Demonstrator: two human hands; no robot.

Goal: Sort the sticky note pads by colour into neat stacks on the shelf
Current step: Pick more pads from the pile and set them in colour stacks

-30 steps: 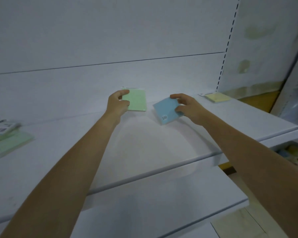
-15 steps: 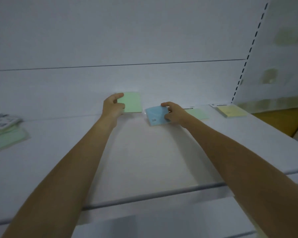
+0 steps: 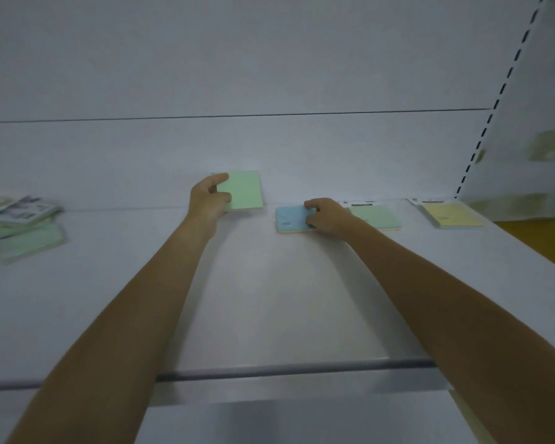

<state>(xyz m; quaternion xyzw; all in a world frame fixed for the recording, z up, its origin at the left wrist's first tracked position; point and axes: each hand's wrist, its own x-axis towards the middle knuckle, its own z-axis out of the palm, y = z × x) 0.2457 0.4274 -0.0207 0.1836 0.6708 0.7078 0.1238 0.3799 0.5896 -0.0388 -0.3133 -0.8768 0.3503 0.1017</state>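
shelf [image 3: 269, 299] is running left-right across the view, white. back panel [image 3: 269, 59] is standing behind it, and one slotted upright [image 3: 494, 107] is rising at the right end.

pile [image 3: 23, 229] is sitting loose at the far left of the shelf. It is mostly green pads plus a printed wrapper, skewed and too blurred to count.

left hand [image 3: 207, 200] is pinching the green pad [image 3: 245, 190] by its left edge, with digits over the top-left corner and lower left side. The pad is standing nearly upright, facing the camera, with its lower edge down near the shelf/panel seam. It is looking almost square, so I can't call a long axis.

right hand [image 3: 326, 216] is gripping the blue pad [image 3: 290, 219], fingers curled over its right part. The pad is lying flat at the back of the shelf, visible long side running left-right along the panel, small print at its front-left corner. It is sitting just left of the second green pad [image 3: 377, 216], which is also lying flat with its header strip toward the panel. The hand is hiding whether they touch. yellow pad [image 3: 452, 214] is lying further right, header also pointing back.

Vs 0.5 s ago: the blue pad was skewed and is now sitting squared to the panel. 1 s ago it was in the air, corner-down and further forward. The green pad is staying upright in the same grip.

Count outside the pile: 1 blue, 2 green, 1 yellow. 2 hands.
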